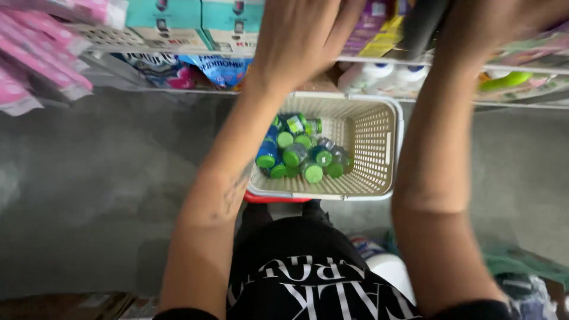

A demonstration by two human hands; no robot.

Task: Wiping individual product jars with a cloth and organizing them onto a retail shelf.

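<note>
Beige plastic, pierced with small holes, forms a shopping basket point(367, 136) standing on the grey floor point(89, 178) below the shelves, seen from above between two raised forearms. Inside it, gathered toward its left half, lies a heap of small bottles with green caps point(299, 151) — some clear, some with blue labels. A red edge shows under the basket's near rim.

Left hand point(299, 35) reaches up to the shelf edge point(178, 41) above the basket, its back to the camera, fingers spread and pointing away over boxes in purple and yellow point(373, 29); whether the fingers have hold of anything cannot be told, as their tips run out of the top of the view. Right hand point(498, 21) is raised at the upper right, blurred and cut off by the frame — a dark upright bottle point(424, 24) stands just beside it, but whether it grips that cannot be told either.

Teal boxes point(195, 18) sit on the shelf to the left, with pink packets point(41, 53) hanging at the far left. On the lower shelf are blue bags point(219, 68), white bottles point(379, 77) and a lime-green container point(504, 80). At the bottom is the person's black shirt with white lettering point(308, 278).
</note>
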